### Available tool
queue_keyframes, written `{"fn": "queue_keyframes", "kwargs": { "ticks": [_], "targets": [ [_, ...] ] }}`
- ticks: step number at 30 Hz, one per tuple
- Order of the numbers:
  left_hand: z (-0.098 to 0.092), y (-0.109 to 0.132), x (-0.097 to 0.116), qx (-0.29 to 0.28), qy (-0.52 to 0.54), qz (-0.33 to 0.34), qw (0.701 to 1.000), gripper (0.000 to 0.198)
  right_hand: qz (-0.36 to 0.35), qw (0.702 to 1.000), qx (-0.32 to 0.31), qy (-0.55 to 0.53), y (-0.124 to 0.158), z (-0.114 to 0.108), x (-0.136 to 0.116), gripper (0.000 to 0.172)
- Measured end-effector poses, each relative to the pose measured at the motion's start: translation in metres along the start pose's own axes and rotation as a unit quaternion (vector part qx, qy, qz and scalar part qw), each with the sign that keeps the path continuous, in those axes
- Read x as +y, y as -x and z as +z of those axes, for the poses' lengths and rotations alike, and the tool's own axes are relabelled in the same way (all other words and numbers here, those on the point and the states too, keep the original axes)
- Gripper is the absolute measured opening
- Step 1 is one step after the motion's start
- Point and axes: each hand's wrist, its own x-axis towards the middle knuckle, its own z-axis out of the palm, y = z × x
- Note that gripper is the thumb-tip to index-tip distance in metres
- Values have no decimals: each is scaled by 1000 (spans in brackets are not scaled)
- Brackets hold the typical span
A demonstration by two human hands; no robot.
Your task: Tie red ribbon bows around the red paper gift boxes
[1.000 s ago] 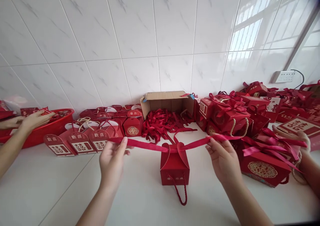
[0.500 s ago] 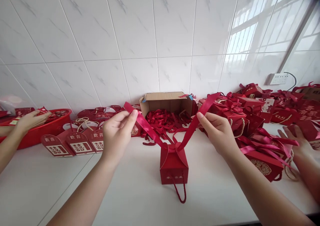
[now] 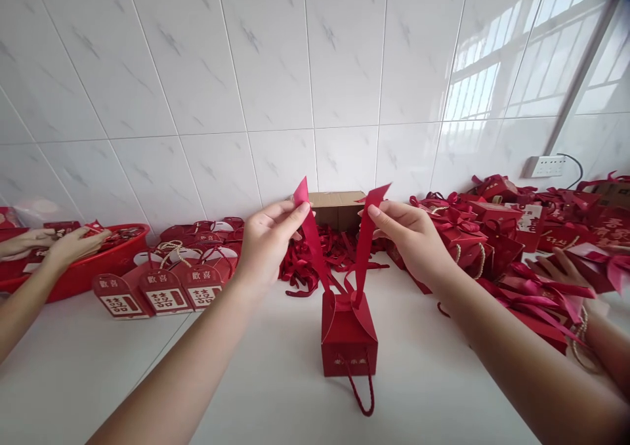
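A small red gift box (image 3: pixel 349 337) stands upright on the white table in front of me, its curved flaps folded together at the top. A dark red cord handle (image 3: pixel 365 396) hangs from its near side onto the table. Red satin ribbon (image 3: pixel 363 254) comes up from the top of the box in two ends. My left hand (image 3: pixel 270 238) pinches the left end between thumb and fingers. The right end is pinched by my right hand (image 3: pixel 406 232). Both ends are raised above the box, nearly upright, their tips sticking out past my fingers.
Behind the box, a cardboard carton (image 3: pixel 339 201) lies with red ribbons (image 3: pixel 300 271) spilling out. Red boxes (image 3: pixel 165 297) stand in a row at left, near a red basin (image 3: pixel 118 254) with another person's hands (image 3: pixel 73 245). Beribboned boxes (image 3: pixel 497 225) pile up at right, beside another person's hand (image 3: pixel 556 268).
My hands have come closer together, bringing the two ribbon ends from a wide V to nearly upright. The view has shifted slightly. At right, another person's hand has moved with a box.
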Motion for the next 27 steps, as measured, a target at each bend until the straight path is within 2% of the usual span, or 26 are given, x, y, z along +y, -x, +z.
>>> {"fn": "queue_keyframes", "kwargs": {
  "ticks": [11, 19, 24, 27],
  "targets": [
    [3, -3, -5, -28, 52, 1, 998, 22, 16, 1000, 10, 7, -3, 0, -2, 32],
    [8, -2, -3, -63, 46, -8, 997, 24, 42, 997, -19, -55, -8, 3, 0, 28],
    [11, -1, 0, -89, 32, -4, 996, 26, 56, 998, -28, 16, -8, 7, -7, 29],
    [14, 0, 5, -111, -13, -15, 994, 37, 64, 995, -61, 49, -8, 8, -10, 26]
  ]
}}
